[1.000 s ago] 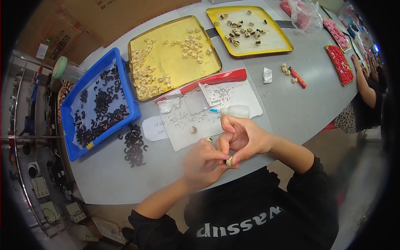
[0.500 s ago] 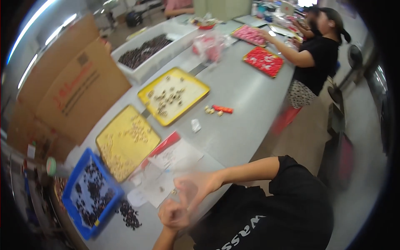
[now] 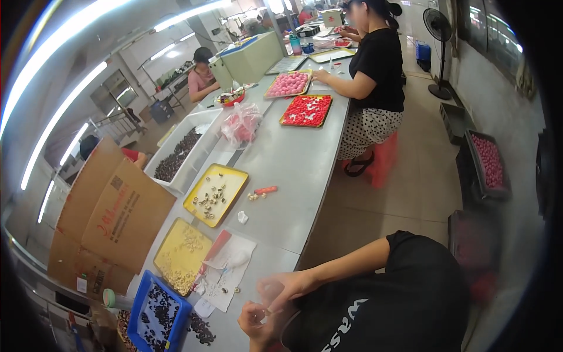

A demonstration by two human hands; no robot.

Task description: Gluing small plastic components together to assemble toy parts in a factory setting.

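Note:
My left hand [image 3: 255, 324], fingers curled into a pinch, is at the lower middle just off the table edge. Against it, my right hand [image 3: 288, 288] comes in from the right with its fingertips pressed together. Whatever lies between the fingertips is too small and blurred to name. Beside my hands a white paper sheet [image 3: 230, 271] bears a crumpled clear plastic bag [image 3: 235, 258] and a few tiny dark-and-cream ring-like pieces [image 3: 237, 290]. To its left lie a blue tray [image 3: 183, 314] of small black curved pieces and a loose pile of the same pieces [image 3: 202, 330].
A yellow tray [image 3: 171, 246] of small cream pieces, a yellow-rimmed tray [image 3: 233, 186] of ring-like pieces and a red stick [image 3: 266, 189] lie farther up the table. A cardboard box [image 3: 126, 217] stands left. A co-worker [image 3: 378, 64] sits by pink and red trays.
The view has tilted up and shows more of the room. My hands remain together, lower in the picture; my right hand's fingers, blurred and spread before, now meet at the tips.

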